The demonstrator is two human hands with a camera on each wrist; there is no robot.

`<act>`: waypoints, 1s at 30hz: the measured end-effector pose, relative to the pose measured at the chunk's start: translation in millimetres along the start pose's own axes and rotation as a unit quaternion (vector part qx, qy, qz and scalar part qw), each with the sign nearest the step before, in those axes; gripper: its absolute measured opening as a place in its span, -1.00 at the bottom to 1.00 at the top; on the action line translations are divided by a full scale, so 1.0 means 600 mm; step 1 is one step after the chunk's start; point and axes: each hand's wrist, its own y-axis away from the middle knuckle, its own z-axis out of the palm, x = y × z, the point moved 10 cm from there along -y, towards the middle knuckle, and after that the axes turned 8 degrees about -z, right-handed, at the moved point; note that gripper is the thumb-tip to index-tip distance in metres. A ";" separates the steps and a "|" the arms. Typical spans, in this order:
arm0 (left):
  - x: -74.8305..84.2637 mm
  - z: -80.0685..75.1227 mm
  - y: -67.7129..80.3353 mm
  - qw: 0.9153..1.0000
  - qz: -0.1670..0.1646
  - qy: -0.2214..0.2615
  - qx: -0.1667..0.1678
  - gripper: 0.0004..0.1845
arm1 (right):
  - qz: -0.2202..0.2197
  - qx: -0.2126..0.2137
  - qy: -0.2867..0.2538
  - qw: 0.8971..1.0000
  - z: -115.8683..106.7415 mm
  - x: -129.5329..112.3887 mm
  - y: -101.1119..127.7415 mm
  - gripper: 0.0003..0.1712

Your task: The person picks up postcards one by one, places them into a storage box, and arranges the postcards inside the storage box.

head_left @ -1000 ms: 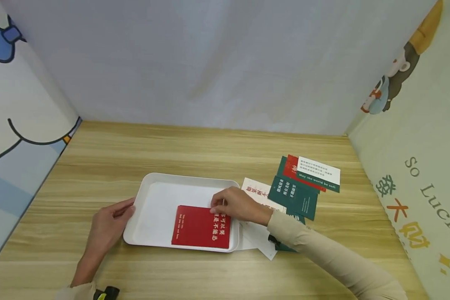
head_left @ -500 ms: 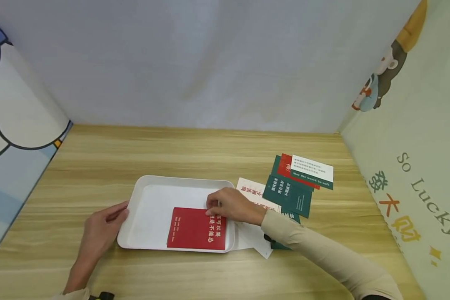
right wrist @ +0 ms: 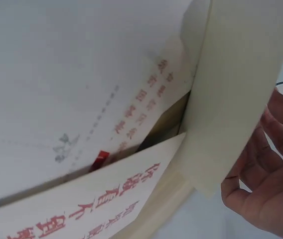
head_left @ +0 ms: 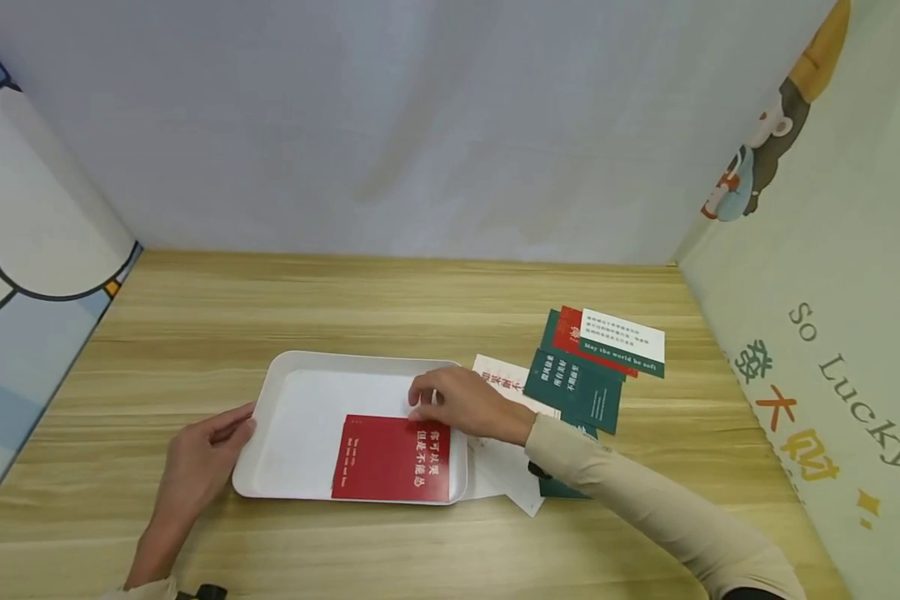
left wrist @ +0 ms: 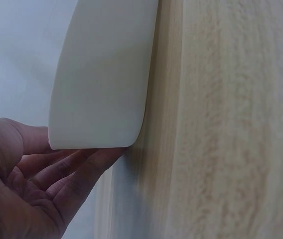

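Left hand (head_left: 201, 462) touches the white rectangular tray (head_left: 307, 404) at nine o'clock, relaxed lower fingers (left wrist: 79, 186) showing only in left wrist view; right hand (head_left: 465, 404) overlaps red paper card (head_left: 386, 462) at one, pinch unclear.

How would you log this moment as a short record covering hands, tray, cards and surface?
left hand: touches the left end of the white tray; point
right hand: fingertips at the far edge of the red card; grip unclear
tray contents: red card, in the right half
right of tray: overlapping loose cards, green, red and whitish
surface: wood-patterned table
right panel: printed "So Lucky"
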 end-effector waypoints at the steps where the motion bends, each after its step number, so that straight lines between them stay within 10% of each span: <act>1: 0.000 -0.001 0.000 1.000 0.000 -0.001 0.001 -0.61 | 0.002 0.005 -0.004 1.000 -0.006 0.000 0.001 -0.81; 30: 0.005 0.000 0.001 1.000 0.005 0.006 0.003 -0.63 | 0.023 0.125 -0.002 0.992 -0.180 0.050 0.058 -0.71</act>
